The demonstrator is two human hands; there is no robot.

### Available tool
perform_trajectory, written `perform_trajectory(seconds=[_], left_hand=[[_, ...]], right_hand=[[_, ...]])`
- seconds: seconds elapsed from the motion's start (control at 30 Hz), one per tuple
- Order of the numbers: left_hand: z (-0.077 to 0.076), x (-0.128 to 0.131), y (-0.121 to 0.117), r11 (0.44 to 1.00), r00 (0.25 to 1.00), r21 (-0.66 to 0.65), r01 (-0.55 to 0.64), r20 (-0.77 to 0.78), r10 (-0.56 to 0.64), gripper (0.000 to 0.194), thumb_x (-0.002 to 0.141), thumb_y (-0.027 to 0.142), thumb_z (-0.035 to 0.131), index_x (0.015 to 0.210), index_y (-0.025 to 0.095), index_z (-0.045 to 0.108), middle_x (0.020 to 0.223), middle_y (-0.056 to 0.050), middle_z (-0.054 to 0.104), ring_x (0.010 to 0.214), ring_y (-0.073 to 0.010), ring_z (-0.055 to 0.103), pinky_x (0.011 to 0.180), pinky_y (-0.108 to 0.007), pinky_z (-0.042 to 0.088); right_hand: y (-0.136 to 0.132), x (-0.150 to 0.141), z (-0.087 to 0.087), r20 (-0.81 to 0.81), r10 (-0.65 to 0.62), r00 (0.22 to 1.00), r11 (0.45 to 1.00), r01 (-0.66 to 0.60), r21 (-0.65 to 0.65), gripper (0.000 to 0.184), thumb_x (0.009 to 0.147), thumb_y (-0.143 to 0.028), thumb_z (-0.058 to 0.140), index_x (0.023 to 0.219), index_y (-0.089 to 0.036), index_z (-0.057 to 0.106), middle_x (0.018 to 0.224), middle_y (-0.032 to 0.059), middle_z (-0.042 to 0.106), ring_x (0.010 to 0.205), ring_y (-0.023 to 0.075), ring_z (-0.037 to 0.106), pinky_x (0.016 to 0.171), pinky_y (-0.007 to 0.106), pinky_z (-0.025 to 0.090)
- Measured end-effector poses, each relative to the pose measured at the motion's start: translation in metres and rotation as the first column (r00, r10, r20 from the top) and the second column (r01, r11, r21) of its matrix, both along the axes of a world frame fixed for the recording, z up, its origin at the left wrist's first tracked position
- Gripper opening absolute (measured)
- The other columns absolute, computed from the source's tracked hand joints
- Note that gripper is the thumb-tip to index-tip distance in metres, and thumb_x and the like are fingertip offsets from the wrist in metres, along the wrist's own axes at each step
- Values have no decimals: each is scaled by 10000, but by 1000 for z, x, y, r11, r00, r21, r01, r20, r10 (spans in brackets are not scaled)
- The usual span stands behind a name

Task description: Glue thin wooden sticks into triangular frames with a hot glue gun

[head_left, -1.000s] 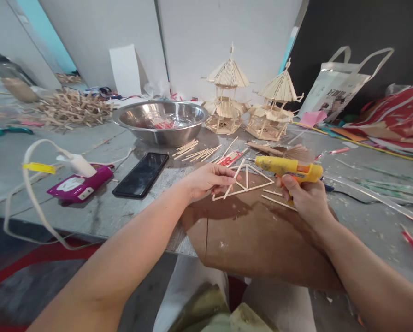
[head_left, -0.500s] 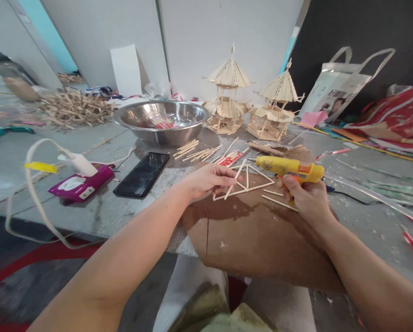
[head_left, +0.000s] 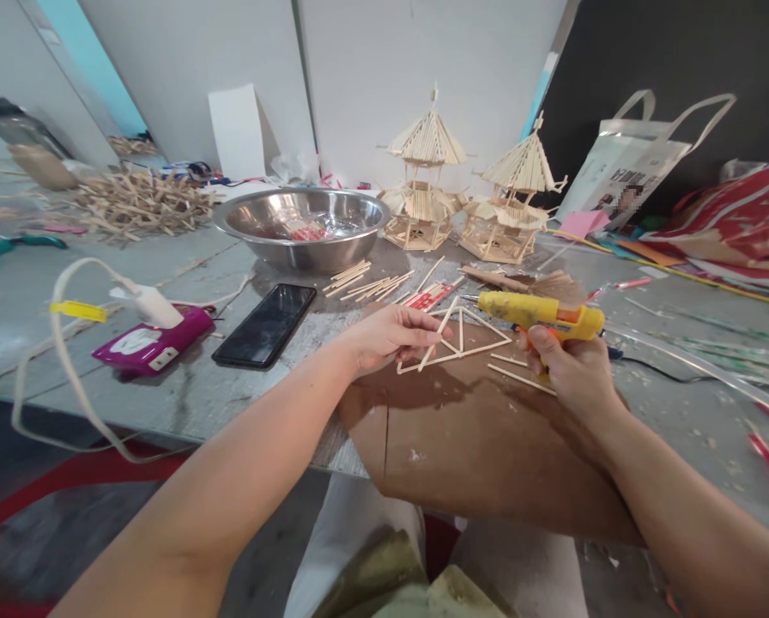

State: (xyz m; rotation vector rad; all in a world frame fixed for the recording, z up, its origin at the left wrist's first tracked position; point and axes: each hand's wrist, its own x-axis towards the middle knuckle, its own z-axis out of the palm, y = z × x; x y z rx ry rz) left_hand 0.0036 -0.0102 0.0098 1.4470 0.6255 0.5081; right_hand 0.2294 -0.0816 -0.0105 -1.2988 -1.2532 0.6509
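Observation:
My left hand (head_left: 408, 335) pinches a thin wooden stick (head_left: 447, 318) between thumb and fingers, tilted over a flat frame of joined sticks (head_left: 481, 346). In my right hand (head_left: 568, 365) is a yellow hot glue gun (head_left: 539, 313), its fingers wrapped round the handle. The gun's nozzle points left, close to the upper end of the held stick; whether they touch I cannot tell. Beneath the frame lies a brown board (head_left: 475, 446). Two loose sticks (head_left: 519, 378) rest on it, just left of my right hand.
Behind stand a steel basin (head_left: 300, 257) and two stick-built pavilions (head_left: 426, 150). A black phone (head_left: 265, 326) and a purple power strip (head_left: 153, 343) with a white cable lie left. Small stick piles (head_left: 378, 286) are beyond my left hand. A white bag (head_left: 629, 172) leans at back right.

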Motion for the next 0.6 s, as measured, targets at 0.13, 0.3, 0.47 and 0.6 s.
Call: perform_trajectory(seconds=[0.13,0.3,0.47,0.6], left_hand=[[0,0,1,1000,1000,-6,-4,7,4,211,644,256,607,816,136,629,503,33,477,397,-16,330,384,-171,203],[-1,-1,3,999,998,-13,-47,30,47,236,634,279,617,832,151,632,478,45,444,394,-18,326,388,-172,202],[0,-1,3,996,996,-18,-84,18,84,250,625,278,625,828,132,624,487,36,464,381,-21,331,381,-180,182],[3,0,2,995,996,-49,-87,8,87,239,623,266,625,807,114,613,493,21,495,361,-18,324,367,-179,158]], right_hand=[[-1,-2,0,11,-2,1000,1000,2,-3,305,653,-449,557,565,-163,501,401,-39,428,364,76,383,348,205,293],[1,-3,3,104,-13,994,1000,16,-25,317,634,-459,557,570,-152,512,389,-41,419,340,63,347,329,199,260],[10,20,19,82,-195,977,977,201,-73,359,655,-510,506,614,-153,486,375,-40,417,322,62,354,334,195,270],[19,52,26,21,-394,919,904,392,-173,345,697,-505,461,692,-160,455,370,-51,384,306,63,359,347,198,275]])
